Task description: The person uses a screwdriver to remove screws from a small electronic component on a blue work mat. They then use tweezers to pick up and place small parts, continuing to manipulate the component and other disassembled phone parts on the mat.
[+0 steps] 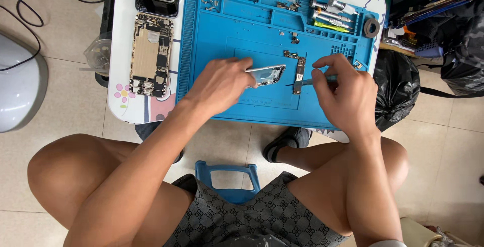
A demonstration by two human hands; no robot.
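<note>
Tiled floor surrounds a small white table (pixel 117 50) carrying a blue repair mat (pixel 217 35). At the mat's centre a bare phone housing (pixel 266 75) is tilted up on edge, clamped in the left hand (pixel 222 83). Just beside it lies a narrow logic board (pixel 299 74), apart from the housing. The right hand (pixel 348 93) pinches a slim tool (pixel 316 81), its tip at the board. Judged from this, the teardown is well advanced: board out, shell nearly stripped; refitting or further work remains. Outward, small screws and brackets (pixel 290 6) lie near screwdriver bits (pixel 330 12). A second opened phone (pixel 150 55) rests off the mat. A black bag (pixel 398 88) sits beside the table.
</note>
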